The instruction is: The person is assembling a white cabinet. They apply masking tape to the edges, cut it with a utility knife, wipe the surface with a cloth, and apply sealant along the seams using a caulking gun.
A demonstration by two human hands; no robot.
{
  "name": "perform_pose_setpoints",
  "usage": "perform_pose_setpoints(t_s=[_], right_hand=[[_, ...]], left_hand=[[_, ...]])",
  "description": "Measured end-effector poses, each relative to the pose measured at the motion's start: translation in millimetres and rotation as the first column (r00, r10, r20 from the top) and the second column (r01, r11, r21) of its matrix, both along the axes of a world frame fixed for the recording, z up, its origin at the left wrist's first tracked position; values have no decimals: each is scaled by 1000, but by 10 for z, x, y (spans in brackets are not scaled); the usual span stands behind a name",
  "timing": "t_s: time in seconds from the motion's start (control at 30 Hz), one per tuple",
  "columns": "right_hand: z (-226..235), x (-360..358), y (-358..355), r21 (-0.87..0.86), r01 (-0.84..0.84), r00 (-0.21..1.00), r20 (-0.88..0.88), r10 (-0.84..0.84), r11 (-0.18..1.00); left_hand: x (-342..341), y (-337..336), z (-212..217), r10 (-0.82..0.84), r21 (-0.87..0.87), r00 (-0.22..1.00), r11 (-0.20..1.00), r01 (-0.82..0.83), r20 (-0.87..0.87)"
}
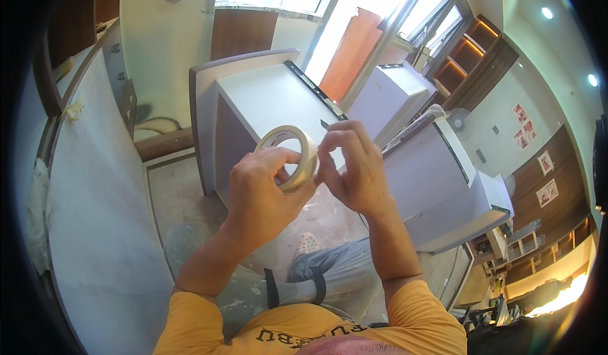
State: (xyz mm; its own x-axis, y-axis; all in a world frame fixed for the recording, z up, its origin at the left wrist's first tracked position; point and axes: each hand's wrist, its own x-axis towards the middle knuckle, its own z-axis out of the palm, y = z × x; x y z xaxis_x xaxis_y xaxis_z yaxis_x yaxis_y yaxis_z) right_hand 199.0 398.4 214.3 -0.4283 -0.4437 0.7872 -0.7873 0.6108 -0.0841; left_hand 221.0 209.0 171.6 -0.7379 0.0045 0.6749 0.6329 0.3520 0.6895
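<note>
A roll of pale cream masking tape (308, 158) is held up in front of my chest. My left hand (256, 187) grips it, fingers hooked through the hole and thumb along the lower rim. Just right of the roll, my right hand (356, 174) is closed in a pinch, thumb against bent fingers, beside the tape's outer face. Whatever lies between those fingertips is too small to make out. Beyond both hands stands a white drawer box (259, 98) with a dark metal runner (315, 90) along its upper edge.
More white drawer boxes (421, 181) stand to the right, another (386, 98) behind them. On the left a long pale panel (101, 203) rises beside me. A fan (459, 119) and brown wall shelves (465, 57) are at the far right. My shoe (308, 243) rests on the dusty floor.
</note>
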Motion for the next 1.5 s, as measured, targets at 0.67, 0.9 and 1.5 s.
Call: perform_pose_setpoints(t_s=[0.67,0.9,1.5], right_hand=[[-326,235,25,-273,-136,939,271,211,952],[-188,187,25,-206,-234,930,238,280,950],[235,-185,-187,-306,-57,861,466,202,950]], left_hand=[[38,-156,182,-458,583,873,760,288,165],[-140,-410,649,-277,123,951,957,261,135],[-1328,-1043,1267,-139,-140,960,974,176,241]])
